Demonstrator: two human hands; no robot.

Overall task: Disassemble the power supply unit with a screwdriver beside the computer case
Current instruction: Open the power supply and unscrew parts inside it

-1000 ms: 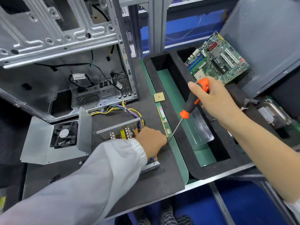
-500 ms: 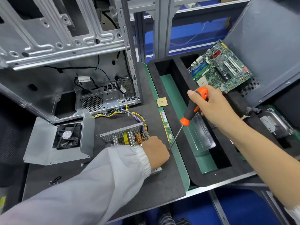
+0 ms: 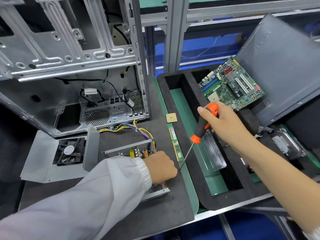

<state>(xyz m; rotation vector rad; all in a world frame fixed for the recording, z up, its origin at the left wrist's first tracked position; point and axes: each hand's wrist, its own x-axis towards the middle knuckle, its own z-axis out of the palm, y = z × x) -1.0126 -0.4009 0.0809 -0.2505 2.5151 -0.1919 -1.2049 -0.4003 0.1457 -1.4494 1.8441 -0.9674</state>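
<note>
Your left hand (image 3: 160, 168), in a white elastic-cuffed sleeve (image 3: 97, 191), rests knuckles-up on the near right corner of the opened silver power supply unit (image 3: 133, 151). The fingers curl down over its edge; whether they actually grip the metal cannot be told from this angle. The unit lies on the dark grey foam mat (image 3: 155, 213), just in front of the computer case, its coils and yellow components exposed.

Your right hand (image 3: 223, 122) is wrapped around the orange-and-black handle of the screwdriver (image 3: 200, 129), thumb extended along the top. The thin steel shaft slants down and left; the tip meets the mat just beside your left hand's knuckles.

Left of the unit: the detached bent sheet-metal cover with black square cooling fan (image 3: 68, 151), lying flat. A bundle of yellow and purple wires (image 3: 131, 129) runs from the unit toward the case.

Between the unit and the tray: a green memory stick (image 3: 175, 144) lying lengthwise, and a small gold square processor chip (image 3: 171, 117) beyond it.

Right: black foam tray with deep compartments (image 3: 194, 170); a grey metal bracket (image 3: 213, 153) lies in the near compartment. A green motherboard (image 3: 232, 87) leans at the far end, against a grey steel side panel (image 3: 280, 63).

Far left: the bare silver computer case (image 3: 69, 49), open, black cables hanging inside.
</note>
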